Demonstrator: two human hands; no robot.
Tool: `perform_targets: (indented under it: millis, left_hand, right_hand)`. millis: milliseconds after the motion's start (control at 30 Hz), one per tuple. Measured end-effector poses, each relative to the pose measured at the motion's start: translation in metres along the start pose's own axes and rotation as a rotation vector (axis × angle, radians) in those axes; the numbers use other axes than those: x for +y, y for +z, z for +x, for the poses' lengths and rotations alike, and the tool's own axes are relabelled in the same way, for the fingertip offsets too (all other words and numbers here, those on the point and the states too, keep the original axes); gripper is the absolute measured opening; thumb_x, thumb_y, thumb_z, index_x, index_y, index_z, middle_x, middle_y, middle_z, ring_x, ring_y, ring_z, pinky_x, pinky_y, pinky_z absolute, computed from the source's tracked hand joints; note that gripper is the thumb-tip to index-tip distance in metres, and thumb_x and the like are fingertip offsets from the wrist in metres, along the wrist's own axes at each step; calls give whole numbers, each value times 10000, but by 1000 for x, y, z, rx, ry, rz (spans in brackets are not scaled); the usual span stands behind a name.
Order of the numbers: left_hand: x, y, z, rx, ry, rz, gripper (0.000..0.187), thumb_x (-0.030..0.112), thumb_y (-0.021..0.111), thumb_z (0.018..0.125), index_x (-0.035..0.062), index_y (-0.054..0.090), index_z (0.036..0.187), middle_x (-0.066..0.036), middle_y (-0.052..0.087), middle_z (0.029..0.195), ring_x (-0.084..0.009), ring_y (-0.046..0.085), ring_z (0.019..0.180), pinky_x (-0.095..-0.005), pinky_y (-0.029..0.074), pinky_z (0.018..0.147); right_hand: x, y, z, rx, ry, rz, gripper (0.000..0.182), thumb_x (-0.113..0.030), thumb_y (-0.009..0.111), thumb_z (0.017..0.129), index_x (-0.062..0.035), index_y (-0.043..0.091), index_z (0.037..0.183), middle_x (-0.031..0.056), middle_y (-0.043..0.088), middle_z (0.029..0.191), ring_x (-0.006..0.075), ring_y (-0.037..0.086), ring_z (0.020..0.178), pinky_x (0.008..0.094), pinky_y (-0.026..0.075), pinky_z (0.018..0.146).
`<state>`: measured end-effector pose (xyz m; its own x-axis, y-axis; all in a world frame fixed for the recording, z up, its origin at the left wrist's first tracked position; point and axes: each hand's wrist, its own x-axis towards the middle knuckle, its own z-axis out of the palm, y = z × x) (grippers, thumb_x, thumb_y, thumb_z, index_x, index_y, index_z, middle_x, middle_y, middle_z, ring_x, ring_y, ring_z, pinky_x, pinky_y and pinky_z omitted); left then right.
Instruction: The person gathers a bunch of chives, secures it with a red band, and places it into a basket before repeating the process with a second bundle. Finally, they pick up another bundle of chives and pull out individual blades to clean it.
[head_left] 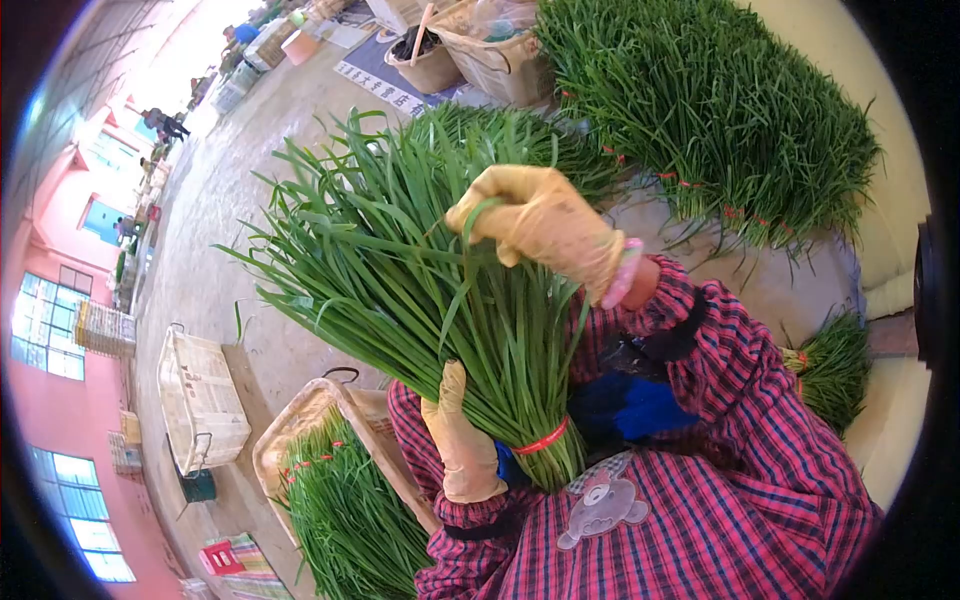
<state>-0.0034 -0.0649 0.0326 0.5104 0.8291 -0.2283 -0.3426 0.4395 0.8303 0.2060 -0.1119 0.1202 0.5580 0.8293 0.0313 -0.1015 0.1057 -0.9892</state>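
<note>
A large bundle of garlic chives (500, 345) leans across my lap, its leaves fanning to the upper left. A red band (543, 437) ties it near the cut ends. My left hand (466, 440), in a pale yellow glove, is closed around the bundle's left side above the band, thumb upward; its other fingers are hidden behind the stems. Over the upper leaves, my right hand (545, 222), gloved too, has its fingers curled in a pinch on a chive leaf (478, 212) that loops around them.
Banded chives (710, 110) are heaped at the upper right, with a smaller bunch (835, 370) below. A crate (350, 410) of chives stands by my left arm, a white crate (200, 400) beyond. A basket (510, 65) and bucket (428, 70) stand at the top.
</note>
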Motion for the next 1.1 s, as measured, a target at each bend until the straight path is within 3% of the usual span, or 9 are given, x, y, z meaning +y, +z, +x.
perform_targets:
  millis: [333, 500, 567, 667, 833, 900, 967, 1000, 1100]
  left_hand:
    - [4, -8, 3, -23, -4, -1, 386, 160, 622, 961, 11, 555, 1311, -94, 633, 1251, -221, 641, 1086, -364, 526, 943]
    - [29, 19, -12, 47, 152, -54, 489, 208, 561, 977, 51, 460, 1429, -111, 549, 1377, -297, 538, 1245, -454, 446, 1052]
    - [24, -13, 4, 93, 188, -63, 526, 298, 530, 984, 85, 429, 1455, -130, 524, 1412, -325, 554, 1218, -495, 458, 1042]
    - [37, -39, 7, 17, 61, -352, 515, 329, 505, 997, 55, 465, 1431, -119, 526, 1418, -308, 523, 1264, -481, 415, 1091]
    - [60, -56, 2, 197, 183, -265, 527, 387, 465, 1007, 46, 490, 1408, -130, 538, 1406, -306, 534, 1255, -466, 431, 1084]
    - [67, -62, -2, 230, 203, -306, 515, 398, 455, 1010, 44, 517, 1380, -124, 558, 1381, -296, 539, 1248, -454, 440, 1076]
    - [69, -77, 0, 200, 242, -294, 510, 404, 452, 1011, 42, 534, 1361, -114, 577, 1354, -292, 559, 1221, -449, 454, 1063]
    - [68, -79, 1, 199, 311, -201, 509, 407, 453, 1010, 41, 541, 1353, -112, 582, 1349, -293, 568, 1208, -454, 459, 1059]
    - [70, -91, -2, 208, 362, -241, 504, 405, 454, 1009, 44, 552, 1347, -110, 581, 1356, -298, 582, 1194, -463, 462, 1057]
  right_hand:
    - [-8, -64, -14, 59, -295, 498, 216, -295, 639, 972, -83, 677, 983, 32, 715, 924, 77, 585, 611, 202, 399, 488]
    - [7, -92, -15, 40, -289, 520, 214, -304, 637, 977, -92, 669, 981, 31, 707, 915, 80, 581, 622, 216, 408, 482]
    - [10, -100, -20, 109, -208, 692, 208, -303, 631, 982, -99, 663, 1003, 30, 702, 926, 85, 577, 620, 218, 406, 480]
    - [24, -115, -12, -20, -242, 824, 184, -289, 617, 992, -110, 658, 1010, 29, 700, 942, 91, 577, 628, 214, 415, 489]
    - [38, -99, 1, -63, -158, 917, 162, -275, 617, 991, -118, 654, 1003, 37, 699, 943, 93, 570, 625, 211, 416, 486]
    - [57, -92, 16, -120, -62, 881, 158, -247, 638, 969, -101, 656, 1030, 38, 700, 940, 99, 589, 640, 226, 448, 513]
    - [89, -64, 24, -213, -530, -268, 189, -233, 663, 938, -68, 686, 1028, 37, 707, 943, 118, 628, 695, 253, 492, 584]
    - [99, -44, 22, -248, -544, -239, 189, -233, 663, 938, -68, 686, 1028, 37, 707, 943, 118, 628, 695, 253, 492, 584]
    - [105, -5, 2, -272, -33, -442, 220, -226, 645, 959, -39, 700, 1063, 50, 700, 1019, 143, 654, 852, 290, 522, 777]
